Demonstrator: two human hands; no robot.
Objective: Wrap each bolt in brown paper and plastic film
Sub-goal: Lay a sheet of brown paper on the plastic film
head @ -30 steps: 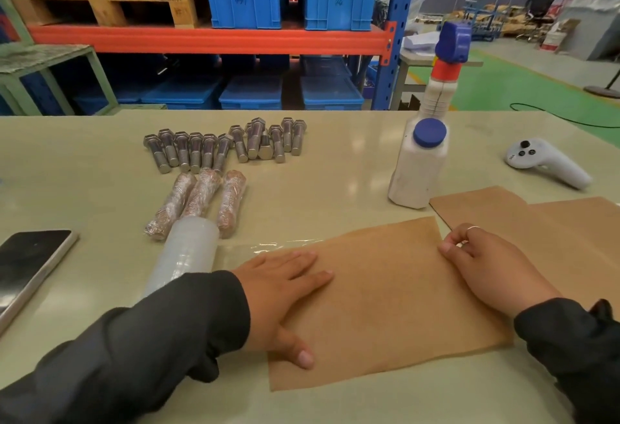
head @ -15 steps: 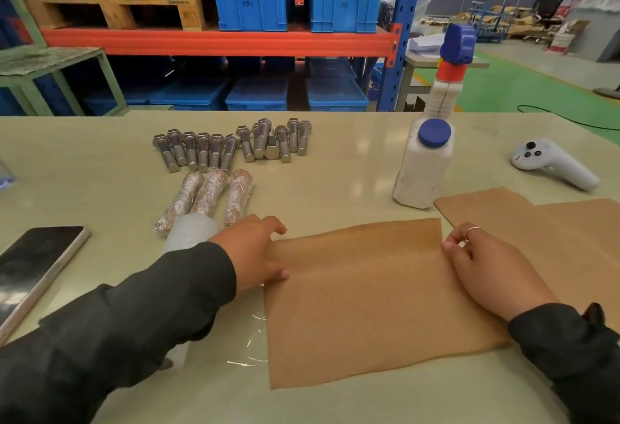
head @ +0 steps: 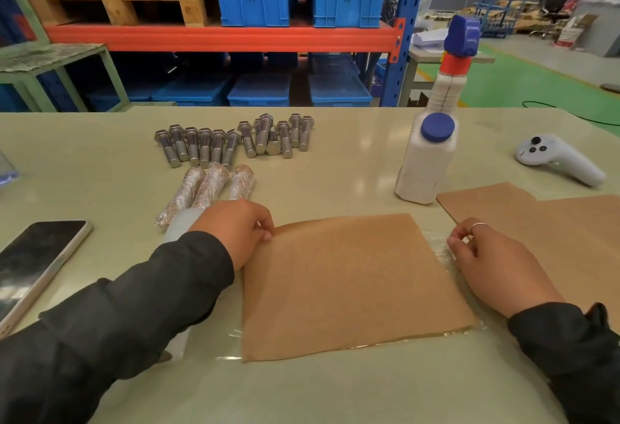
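A brown paper sheet lies flat on the table in front of me, on top of clear plastic film that shows along its right and near edges. My left hand pinches the sheet's far left corner. With fingers curled, my right hand holds the film's edge just right of the sheet. The film roll lies under my left forearm, mostly hidden. Several bare steel bolts lie in a row at the back. Three wrapped bolts lie just in front of them.
A white bottle with a blue cap and a spray bottle behind it stand right of the bolts. More brown sheets lie at the right, a white controller beyond them. A phone lies at the left.
My left hand has left the middle of the sheet and now pinches its far left corner. The sheet has slid left, baring film beside my right hand.
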